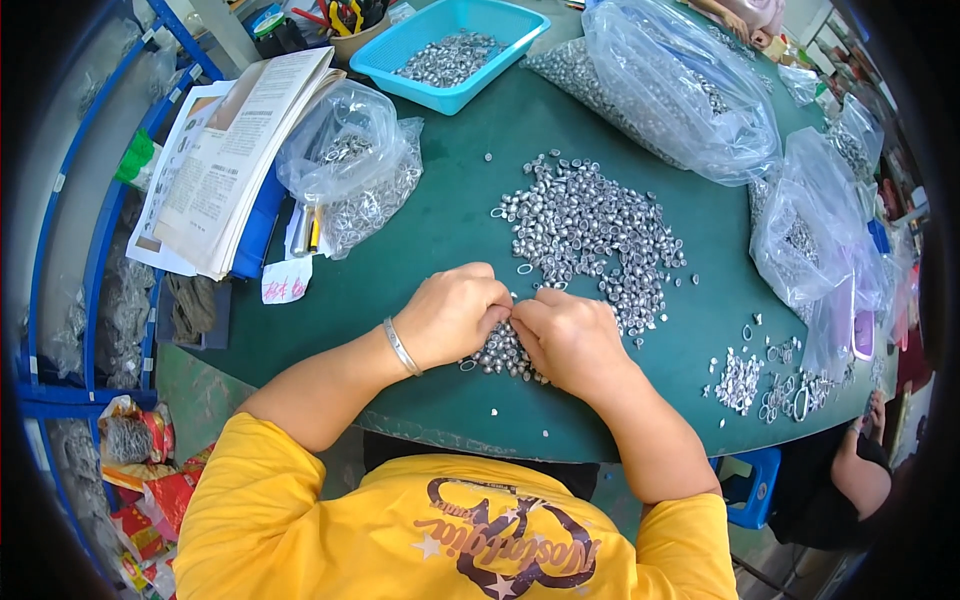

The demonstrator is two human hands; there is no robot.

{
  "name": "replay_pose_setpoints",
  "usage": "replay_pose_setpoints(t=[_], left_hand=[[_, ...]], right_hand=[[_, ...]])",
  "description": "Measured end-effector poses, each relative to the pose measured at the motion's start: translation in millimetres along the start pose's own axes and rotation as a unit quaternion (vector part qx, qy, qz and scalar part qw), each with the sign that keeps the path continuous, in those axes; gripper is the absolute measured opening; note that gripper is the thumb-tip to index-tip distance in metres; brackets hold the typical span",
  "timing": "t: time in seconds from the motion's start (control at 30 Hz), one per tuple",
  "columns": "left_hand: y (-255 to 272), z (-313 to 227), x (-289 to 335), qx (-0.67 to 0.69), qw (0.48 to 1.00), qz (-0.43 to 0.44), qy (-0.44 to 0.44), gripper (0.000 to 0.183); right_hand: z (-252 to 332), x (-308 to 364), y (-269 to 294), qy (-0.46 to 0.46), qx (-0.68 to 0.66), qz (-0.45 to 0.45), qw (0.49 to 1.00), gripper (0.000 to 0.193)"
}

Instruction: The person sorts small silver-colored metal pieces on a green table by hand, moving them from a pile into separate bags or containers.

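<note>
While a basket [455,95] stands beyond silver pieces [590,225], left hand [455,312] and right hand [572,340] pinch together, contents hidden.

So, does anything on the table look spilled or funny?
One tiny silver metal piece lies alone on the dark green tabletop, left of the large silvery heap of similar pieces, as if strayed. It's too small to check for damage.
</note>
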State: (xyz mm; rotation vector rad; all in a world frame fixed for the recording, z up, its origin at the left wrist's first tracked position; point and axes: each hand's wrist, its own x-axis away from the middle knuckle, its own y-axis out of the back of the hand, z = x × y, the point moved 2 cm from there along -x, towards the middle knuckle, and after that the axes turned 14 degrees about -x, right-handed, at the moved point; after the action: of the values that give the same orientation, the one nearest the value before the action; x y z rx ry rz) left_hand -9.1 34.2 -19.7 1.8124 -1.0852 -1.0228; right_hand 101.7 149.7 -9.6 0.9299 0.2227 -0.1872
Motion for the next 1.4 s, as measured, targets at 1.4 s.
replay_pose_setpoints(t=[1.4], left_hand=[[19.9, 25.7, 39.4, 0.1, 0.995, -0.016, -0.018, 0.011]], right_hand=[[1.8, -7.5, -5.4, -0.166, -0.378, -0.003, 0.911, 0.009]])
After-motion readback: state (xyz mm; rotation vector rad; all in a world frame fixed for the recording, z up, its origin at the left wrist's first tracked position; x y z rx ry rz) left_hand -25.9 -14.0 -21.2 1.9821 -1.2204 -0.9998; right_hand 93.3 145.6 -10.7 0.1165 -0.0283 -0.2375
